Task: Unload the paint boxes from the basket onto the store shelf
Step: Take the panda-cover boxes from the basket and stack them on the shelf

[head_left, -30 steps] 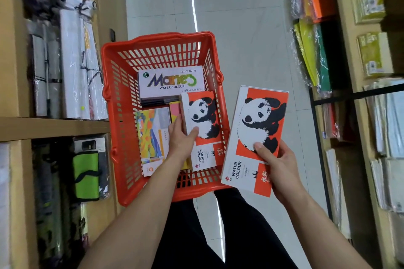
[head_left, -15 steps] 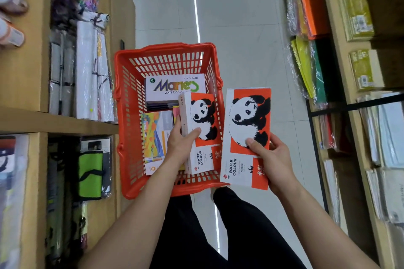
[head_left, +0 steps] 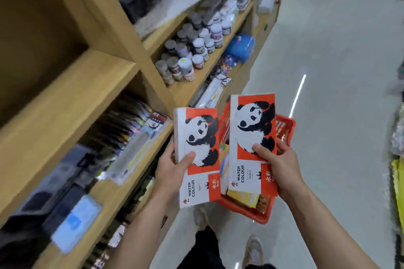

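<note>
both panda boxes now clear of the basket, left hand and right hand fingers pinching one each; keep each flat when sliding onto the shelf.

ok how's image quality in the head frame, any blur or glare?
Head view: shelves and jars at left smeared by motion blur; both panda boxes, left hand's and right hand's, stay readable; a bright streak of glare on the floor; wide-angle bending tilts the shelf lines.
</note>
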Demonstrator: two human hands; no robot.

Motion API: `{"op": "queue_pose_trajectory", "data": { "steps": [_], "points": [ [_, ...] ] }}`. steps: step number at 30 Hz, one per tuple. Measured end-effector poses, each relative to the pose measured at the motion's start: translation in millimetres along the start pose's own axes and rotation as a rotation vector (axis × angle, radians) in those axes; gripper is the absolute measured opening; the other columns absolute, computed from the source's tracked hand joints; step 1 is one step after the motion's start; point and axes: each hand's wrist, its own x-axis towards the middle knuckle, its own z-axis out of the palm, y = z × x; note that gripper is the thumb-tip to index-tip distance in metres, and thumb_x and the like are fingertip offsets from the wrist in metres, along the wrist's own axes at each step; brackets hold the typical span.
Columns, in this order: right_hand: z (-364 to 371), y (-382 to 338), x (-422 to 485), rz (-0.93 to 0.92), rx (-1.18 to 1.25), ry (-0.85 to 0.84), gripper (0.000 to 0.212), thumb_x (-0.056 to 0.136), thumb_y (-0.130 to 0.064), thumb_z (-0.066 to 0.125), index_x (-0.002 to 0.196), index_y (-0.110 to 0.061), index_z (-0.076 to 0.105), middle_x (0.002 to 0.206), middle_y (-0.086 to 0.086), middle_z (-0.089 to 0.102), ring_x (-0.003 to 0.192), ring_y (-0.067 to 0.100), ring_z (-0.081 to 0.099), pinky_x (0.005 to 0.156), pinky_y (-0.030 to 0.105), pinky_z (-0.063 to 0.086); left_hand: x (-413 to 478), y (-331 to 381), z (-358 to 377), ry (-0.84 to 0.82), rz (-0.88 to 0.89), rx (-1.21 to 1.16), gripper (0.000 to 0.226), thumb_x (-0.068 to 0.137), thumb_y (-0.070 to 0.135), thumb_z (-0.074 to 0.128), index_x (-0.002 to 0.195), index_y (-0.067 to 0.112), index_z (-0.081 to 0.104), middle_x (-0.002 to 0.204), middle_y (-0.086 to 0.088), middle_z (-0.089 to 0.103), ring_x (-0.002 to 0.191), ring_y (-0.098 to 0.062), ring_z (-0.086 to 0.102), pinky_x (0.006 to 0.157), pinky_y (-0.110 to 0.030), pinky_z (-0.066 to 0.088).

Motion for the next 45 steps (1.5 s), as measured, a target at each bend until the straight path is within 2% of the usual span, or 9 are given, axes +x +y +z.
{"op": "queue_pose_trajectory", "data": {
  "steps": [9,14,22,29,33,36,39,42,45],
  "points": [
    [183.2,-95.5,-3.4,-0.153,-0.162,-0.413,0.039,0.068,-0.022,0.087,0.106,-0.020,0.077,0.095,0.002,0.084,0.079,0.021,0.082,0.060,0.027,0.061,-82.5,75.8,-133.3,0.448,0.190,-0.154,0.067,0.070,0.048,0.078,0.134,0.041,0.060,0.112,0.009,0.080,0.091,-0.023,0.079,0.072,-0.042,0.063],
    [292.7,-130.1,7.6,-0.228,-0.254,-0.598,0.039,0.065,-0.020,0.089,0.100,-0.020,0.072,0.086,-0.005,0.084,0.071,0.013,0.081,0.054,0.021,0.058,-84.9,106.1,-204.8,0.586,0.264,-0.187,0.046,0.082,0.025,0.080,0.125,0.033,0.066,0.105,0.009,0.081,0.082,-0.014,0.079,0.060,-0.024,0.059],
    [423.0,-142.7,53.8,-0.145,-0.620,-0.671,0.042,0.073,-0.026,0.093,0.108,-0.015,0.071,0.084,0.007,0.084,0.072,0.025,0.082,0.058,0.032,0.062,-73.4,102.6,-282.7,0.640,0.231,-0.309,0.022,0.094,0.014,0.070,0.110,0.029,0.071,0.097,-0.009,0.082,0.072,-0.027,0.079,0.051,-0.031,0.058],
    [460.4,-139.6,92.7,-0.025,-0.906,-0.637,0.047,0.080,-0.037,0.089,0.104,-0.003,0.069,0.074,0.010,0.082,0.059,0.022,0.079,0.050,0.029,0.061,-59.4,97.4,-293.6,0.635,0.211,-0.314,0.034,0.093,0.015,0.072,0.109,0.045,0.071,0.101,-0.003,0.082,0.083,-0.029,0.080,0.057,-0.030,0.060],
    [455.7,-138.4,98.2,-0.449,-1.144,-0.534,0.037,0.087,-0.040,0.080,0.103,-0.007,0.081,0.089,0.004,0.083,0.079,0.022,0.078,0.069,0.030,0.056,-55.1,97.3,-284.2,0.686,0.220,-0.344,0.032,0.093,0.013,0.071,0.109,0.041,0.073,0.103,-0.003,0.082,0.084,-0.029,0.079,0.057,-0.028,0.059],
    [434.9,-144.0,72.0,-0.783,-0.939,-0.439,0.019,0.092,-0.033,0.073,0.107,-0.022,0.077,0.094,-0.013,0.077,0.092,0.001,0.073,0.078,0.021,0.055,-54.6,106.3,-278.4,0.704,0.234,-0.404,0.025,0.093,0.018,0.072,0.109,0.037,0.074,0.104,-0.006,0.081,0.082,-0.030,0.080,0.058,-0.033,0.060],
    [413.5,-138.5,30.9,-0.828,-0.688,-0.680,0.012,0.090,-0.041,0.068,0.102,-0.042,0.068,0.086,-0.022,0.076,0.085,-0.010,0.069,0.069,0.007,0.050,-51.3,125.9,-270.8,0.701,0.253,-0.451,0.026,0.085,0.030,0.075,0.110,0.036,0.074,0.102,-0.009,0.081,0.080,-0.034,0.079,0.061,-0.041,0.061],
    [400.1,-130.1,-3.3,-0.534,-0.664,-1.052,0.065,0.082,-0.072,0.062,0.140,-0.044,0.053,0.124,-0.024,0.069,0.105,-0.006,0.068,0.083,0.017,0.052,-35.4,153.9,-260.1,0.689,0.292,-0.502,0.032,0.083,0.030,0.074,0.114,0.030,0.074,0.104,-0.009,0.081,0.081,-0.031,0.079,0.064,-0.038,0.062],
    [401.2,-132.5,-9.0,-0.394,-0.600,-1.218,0.063,0.087,-0.066,0.068,0.145,-0.058,0.044,0.134,-0.032,0.063,0.118,-0.003,0.066,0.094,0.023,0.055,-7.4,181.7,-249.8,0.686,0.349,-0.505,0.015,0.091,0.018,0.072,0.105,0.021,0.076,0.100,-0.009,0.081,0.078,-0.023,0.078,0.062,-0.032,0.062]
  ]
}}
